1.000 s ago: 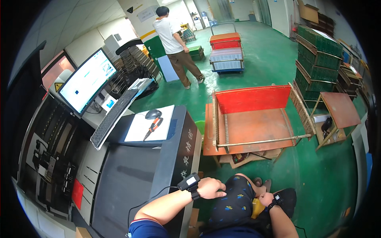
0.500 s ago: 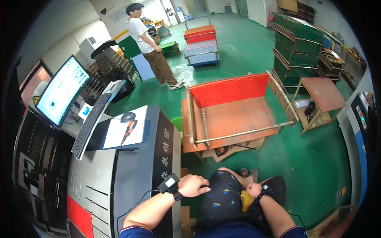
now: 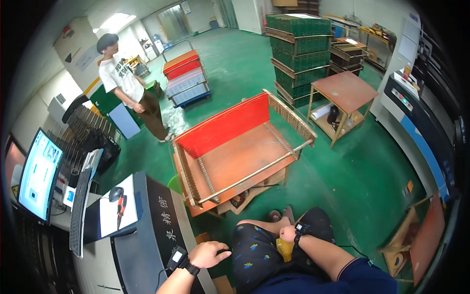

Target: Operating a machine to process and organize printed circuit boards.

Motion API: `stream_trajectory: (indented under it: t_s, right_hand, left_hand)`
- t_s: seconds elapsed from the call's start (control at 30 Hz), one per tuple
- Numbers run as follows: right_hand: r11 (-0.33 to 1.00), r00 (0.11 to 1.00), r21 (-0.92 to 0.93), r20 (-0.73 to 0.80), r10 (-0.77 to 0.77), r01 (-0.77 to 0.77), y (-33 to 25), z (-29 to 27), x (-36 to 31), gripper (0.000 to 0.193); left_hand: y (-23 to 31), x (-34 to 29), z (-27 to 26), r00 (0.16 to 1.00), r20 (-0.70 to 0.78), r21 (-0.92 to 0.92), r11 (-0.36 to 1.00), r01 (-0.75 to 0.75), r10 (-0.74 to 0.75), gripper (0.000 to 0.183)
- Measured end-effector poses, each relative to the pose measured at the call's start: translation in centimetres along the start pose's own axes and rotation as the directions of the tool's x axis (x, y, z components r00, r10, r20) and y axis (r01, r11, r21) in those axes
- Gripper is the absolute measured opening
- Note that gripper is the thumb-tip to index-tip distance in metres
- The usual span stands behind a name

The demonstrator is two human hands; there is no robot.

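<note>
My left hand (image 3: 209, 254) hangs in the air between the dark machine cabinet and my left thigh. Its fingers are loosely bent, the thumb stands apart, and nothing shows in it. In my lap, my right hand (image 3: 288, 233) is closed in a fist over the patterned dark shorts (image 3: 258, 247). A yellow, translucent-looking object (image 3: 284, 250) lies right against that fist; its kind is unclear, and the fingers hide whether they grip it. Both wrists wear a black strap with a small device.
Ahead stands an orange-topped table (image 3: 200, 209) bearing a slotted rack (image 3: 230, 125) with a red panel. On the left are a monitor (image 3: 40, 171), keyboard (image 3: 81, 210), mouse (image 3: 116, 194) and red-handled pliers (image 3: 121, 210). Green crates (image 3: 298, 59), a small table (image 3: 345, 88) and a person (image 3: 125, 83) stand farther off.
The view has swung to the right, so the rack and monitor sit farther left and the right-hand machine shows more. Both hands keep nearly the same pose. The standing person has turned slightly.
</note>
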State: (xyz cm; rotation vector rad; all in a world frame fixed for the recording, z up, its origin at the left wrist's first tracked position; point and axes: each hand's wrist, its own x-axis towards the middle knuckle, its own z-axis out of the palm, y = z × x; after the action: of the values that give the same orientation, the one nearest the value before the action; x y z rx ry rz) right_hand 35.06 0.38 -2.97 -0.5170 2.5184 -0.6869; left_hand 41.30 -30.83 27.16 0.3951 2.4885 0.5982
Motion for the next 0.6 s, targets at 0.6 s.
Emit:
stream_trajectory:
  t_s: [0.6]
  right_hand:
    - [0.998,0.998,0.032,0.027,0.051,-0.052,0.0,-0.39,-0.19,0.018]
  left_hand:
    - [-0.71,-0.18,0.03,1.0,-0.031,0.016,1.0,-0.001,0.002,0.038]
